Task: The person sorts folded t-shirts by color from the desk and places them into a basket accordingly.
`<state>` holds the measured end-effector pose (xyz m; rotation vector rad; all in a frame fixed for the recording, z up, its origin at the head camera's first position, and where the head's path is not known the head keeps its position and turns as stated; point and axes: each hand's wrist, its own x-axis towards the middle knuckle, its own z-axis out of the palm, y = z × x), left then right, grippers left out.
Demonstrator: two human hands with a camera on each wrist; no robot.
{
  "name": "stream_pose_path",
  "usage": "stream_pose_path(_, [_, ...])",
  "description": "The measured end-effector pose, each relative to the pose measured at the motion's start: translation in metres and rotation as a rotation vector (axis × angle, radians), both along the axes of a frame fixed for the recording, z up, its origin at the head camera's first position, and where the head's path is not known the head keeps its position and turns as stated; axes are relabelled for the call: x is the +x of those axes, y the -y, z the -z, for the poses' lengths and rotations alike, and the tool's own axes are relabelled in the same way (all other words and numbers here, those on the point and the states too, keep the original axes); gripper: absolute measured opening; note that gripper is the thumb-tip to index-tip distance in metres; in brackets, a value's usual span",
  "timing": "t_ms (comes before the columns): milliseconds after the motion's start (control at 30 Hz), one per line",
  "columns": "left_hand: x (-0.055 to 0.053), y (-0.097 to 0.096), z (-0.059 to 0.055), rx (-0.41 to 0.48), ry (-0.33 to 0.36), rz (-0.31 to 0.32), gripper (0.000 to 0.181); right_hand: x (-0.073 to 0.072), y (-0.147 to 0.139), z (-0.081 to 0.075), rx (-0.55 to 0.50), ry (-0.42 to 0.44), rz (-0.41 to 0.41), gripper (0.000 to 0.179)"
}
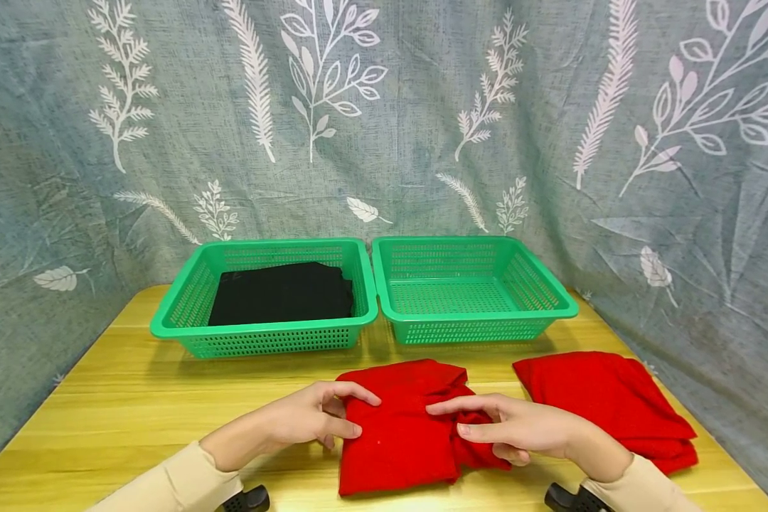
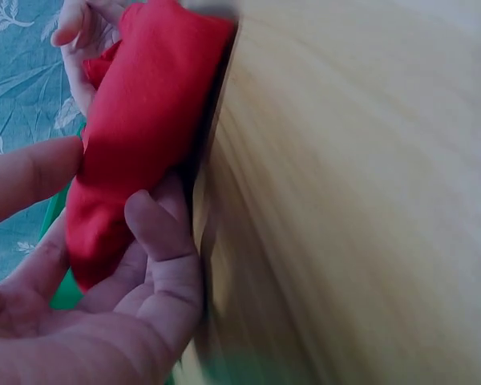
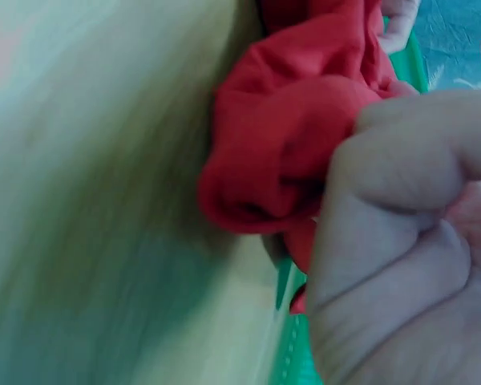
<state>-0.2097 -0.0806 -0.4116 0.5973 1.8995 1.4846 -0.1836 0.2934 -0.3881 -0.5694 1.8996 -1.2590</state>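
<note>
A red cloth [image 1: 397, 434], partly folded, lies on the table in front of me. Its left part is fairly flat, while the right side is bunched up. At the left edge my left hand [image 1: 320, 416] holds the cloth, index finger and thumb over the top; in the left wrist view, other fingers reach under the red fabric [image 2: 144, 112]. My right hand [image 1: 512, 427] grips the bunched right side, its index finger stretched across the top and its thumb on the crumpled part. A rolled fold [image 3: 264, 176] bulges beside that hand in the right wrist view.
Behind the cloth stand two green baskets side by side. The left basket [image 1: 262, 338] contains a folded black cloth [image 1: 281, 291]; the bare mesh bottom of the right basket [image 1: 473, 328] shows. Another red cloth [image 1: 608, 398], folded, lies near the wooden table's [image 1: 134, 398] right edge. A patterned curtain [image 1: 409, 128] hangs behind.
</note>
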Motion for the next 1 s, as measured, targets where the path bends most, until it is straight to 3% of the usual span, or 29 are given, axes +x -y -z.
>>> stream_pose_path(533, [0.0,-0.006,-0.001,-0.026,-0.016,-0.007,0.043,-0.004,0.021,0.008,-0.078,0.03,0.003,0.05])
stream_pose_path(833, [0.0,-0.008,0.0,-0.014,-0.053,0.056,0.043,-0.001,0.026,0.011,-0.107,0.074,0.058,0.051])
stream_pose_path(1000, [-0.001,-0.007,0.001,-0.023,-0.055,0.048,0.043,-0.001,0.027,0.013,-0.108,0.063,0.077,0.051])
